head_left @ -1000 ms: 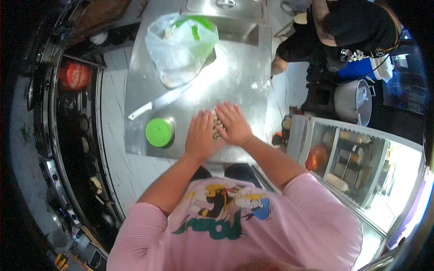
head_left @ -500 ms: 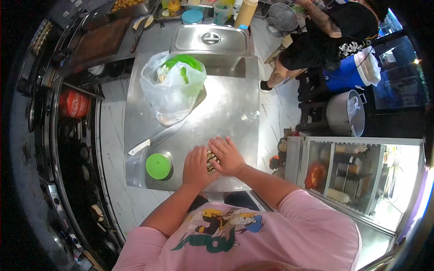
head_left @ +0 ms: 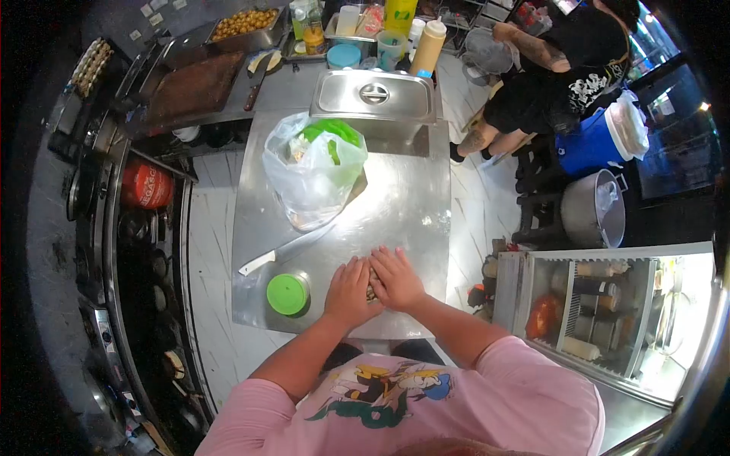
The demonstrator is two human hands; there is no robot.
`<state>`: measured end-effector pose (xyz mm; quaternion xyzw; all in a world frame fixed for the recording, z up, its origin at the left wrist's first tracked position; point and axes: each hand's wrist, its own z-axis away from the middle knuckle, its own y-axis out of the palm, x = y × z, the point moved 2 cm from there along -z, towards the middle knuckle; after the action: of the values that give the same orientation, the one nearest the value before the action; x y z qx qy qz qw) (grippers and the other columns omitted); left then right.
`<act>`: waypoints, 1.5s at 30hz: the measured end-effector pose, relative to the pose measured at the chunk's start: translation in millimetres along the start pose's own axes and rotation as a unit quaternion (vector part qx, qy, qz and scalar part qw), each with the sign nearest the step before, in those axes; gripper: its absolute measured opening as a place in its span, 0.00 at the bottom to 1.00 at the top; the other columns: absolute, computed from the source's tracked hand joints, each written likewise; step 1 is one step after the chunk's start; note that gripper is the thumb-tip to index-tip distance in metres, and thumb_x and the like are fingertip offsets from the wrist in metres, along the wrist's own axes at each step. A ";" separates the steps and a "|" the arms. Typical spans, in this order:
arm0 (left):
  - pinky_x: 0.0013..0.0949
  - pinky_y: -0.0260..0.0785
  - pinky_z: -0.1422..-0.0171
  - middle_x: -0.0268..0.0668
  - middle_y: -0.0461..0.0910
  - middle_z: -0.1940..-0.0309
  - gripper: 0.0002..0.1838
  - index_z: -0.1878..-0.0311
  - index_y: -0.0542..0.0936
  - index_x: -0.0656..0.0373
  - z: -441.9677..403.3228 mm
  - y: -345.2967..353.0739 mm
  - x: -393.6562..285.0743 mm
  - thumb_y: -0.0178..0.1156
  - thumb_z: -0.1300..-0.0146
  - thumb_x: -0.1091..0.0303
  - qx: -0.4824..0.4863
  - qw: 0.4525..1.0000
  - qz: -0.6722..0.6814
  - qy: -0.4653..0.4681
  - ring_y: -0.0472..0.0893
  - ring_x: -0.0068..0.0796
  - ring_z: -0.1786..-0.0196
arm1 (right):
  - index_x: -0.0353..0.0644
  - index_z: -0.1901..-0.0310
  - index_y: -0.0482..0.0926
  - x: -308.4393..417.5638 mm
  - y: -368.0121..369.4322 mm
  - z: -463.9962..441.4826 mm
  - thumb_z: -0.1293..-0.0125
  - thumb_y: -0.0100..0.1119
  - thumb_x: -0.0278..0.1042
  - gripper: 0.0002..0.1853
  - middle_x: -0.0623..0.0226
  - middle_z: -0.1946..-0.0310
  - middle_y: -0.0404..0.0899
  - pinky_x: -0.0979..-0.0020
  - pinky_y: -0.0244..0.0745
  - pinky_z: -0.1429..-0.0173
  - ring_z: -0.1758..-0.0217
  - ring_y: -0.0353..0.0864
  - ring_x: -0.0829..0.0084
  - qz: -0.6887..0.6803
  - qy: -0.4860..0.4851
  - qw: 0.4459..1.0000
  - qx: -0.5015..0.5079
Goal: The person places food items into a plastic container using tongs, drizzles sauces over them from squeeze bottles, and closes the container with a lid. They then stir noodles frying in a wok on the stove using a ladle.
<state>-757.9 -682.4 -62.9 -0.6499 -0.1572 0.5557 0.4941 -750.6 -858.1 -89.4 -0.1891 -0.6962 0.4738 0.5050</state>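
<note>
My left hand [head_left: 350, 292] and my right hand [head_left: 397, 279] lie side by side near the front edge of the steel table [head_left: 411, 228]. Both cup a small heap of pale and dark pieces [head_left: 372, 292], mostly hidden between the palms; what the pieces are is too small to tell. The fingers of each hand are stretched forward, close together. Left of my hands stands a jar with a green lid [head_left: 287, 294]. Behind it lies a knife [head_left: 258, 264] with a white handle, its blade reaching toward a plastic bag [head_left: 315, 175] with green and pale contents.
A lidded steel pan [head_left: 372, 95] sits at the table's back. Beyond are bottles, a brown board [head_left: 196, 87] and a tray of round yellow items [head_left: 245, 24]. A person in black [head_left: 563, 83] is at the back right, near a large pot [head_left: 593, 209]. A glass-door fridge [head_left: 608, 304] stands right.
The camera view has tilted upward, bringing more of the back counter into sight. My hands stay around the pieces, with the fingertips drawn slightly nearer each other.
</note>
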 end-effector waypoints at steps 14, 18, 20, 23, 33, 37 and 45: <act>0.54 0.70 0.35 0.52 0.76 0.45 0.40 0.37 0.72 0.67 -8.1 -6.3 -7.5 0.71 0.52 0.55 -0.121 0.990 0.021 0.066 0.77 0.57 0.43 | 0.37 0.27 0.73 -6.0 6.7 1.1 0.25 0.59 0.42 0.30 0.50 0.23 0.71 0.43 0.55 0.13 0.16 0.64 0.48 -0.006 -0.013 1.000 -0.019; 0.54 0.69 0.31 0.53 0.76 0.42 0.44 0.35 0.72 0.67 -5.8 4.6 -0.2 0.73 0.52 0.51 -0.086 0.994 0.022 0.058 0.76 0.57 0.38 | 0.38 0.27 0.73 -3.2 -0.1 1.2 0.25 0.58 0.44 0.29 0.50 0.23 0.71 0.43 0.55 0.13 0.16 0.63 0.48 -0.013 -0.016 1.000 -0.021; 0.55 0.63 0.21 0.53 0.76 0.35 0.49 0.31 0.72 0.69 -6.1 4.5 -1.7 0.75 0.53 0.48 -0.064 0.997 0.009 0.039 0.74 0.55 0.29 | 0.38 0.27 0.74 -5.0 6.9 2.8 0.26 0.59 0.43 0.29 0.50 0.24 0.71 0.41 0.55 0.14 0.16 0.64 0.49 -0.006 -0.013 0.999 -0.037; 0.56 0.57 0.17 0.53 0.74 0.30 0.57 0.25 0.67 0.68 0.9 5.9 -3.4 0.78 0.53 0.43 -0.055 0.997 -0.027 0.045 0.70 0.53 0.24 | 0.38 0.27 0.73 -1.4 -0.9 4.9 0.27 0.60 0.43 0.31 0.51 0.24 0.72 0.39 0.54 0.14 0.16 0.64 0.51 0.002 -0.009 1.000 -0.030; 0.46 0.59 0.16 0.53 0.66 0.23 0.69 0.18 0.58 0.68 9.5 -12.8 0.4 0.83 0.56 0.38 0.101 0.994 -0.051 0.011 0.64 0.54 0.20 | 0.45 0.24 0.72 22.6 -97.2 158.1 0.25 0.60 0.44 0.31 0.48 0.31 0.79 0.53 0.78 0.29 0.33 0.82 0.46 -0.226 0.368 0.895 -0.115; 0.47 0.60 0.16 0.54 0.67 0.24 0.68 0.18 0.57 0.68 7.4 -3.3 6.4 0.83 0.55 0.41 0.093 0.992 -0.048 0.071 0.66 0.55 0.21 | 0.37 0.38 0.83 18.1 -8.8 343.4 0.31 0.61 0.45 0.26 0.44 0.45 0.87 0.48 0.79 0.36 0.44 0.86 0.42 -0.071 0.518 0.852 0.020; 0.51 0.67 0.20 0.57 0.66 0.24 0.66 0.19 0.57 0.73 0.8 -6.1 -3.5 0.80 0.49 0.40 0.125 0.983 -0.118 0.072 0.70 0.57 0.24 | 0.35 0.48 0.88 31.1 23.6 552.0 0.28 0.60 0.59 0.30 0.41 0.50 0.88 0.47 0.84 0.45 0.51 0.90 0.45 -0.017 0.687 0.726 0.027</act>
<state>-757.6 -681.8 -55.8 -0.5986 -0.1256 0.4605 0.6433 -1255.8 -1082.5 -115.9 -0.4372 -0.1496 0.2242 0.8581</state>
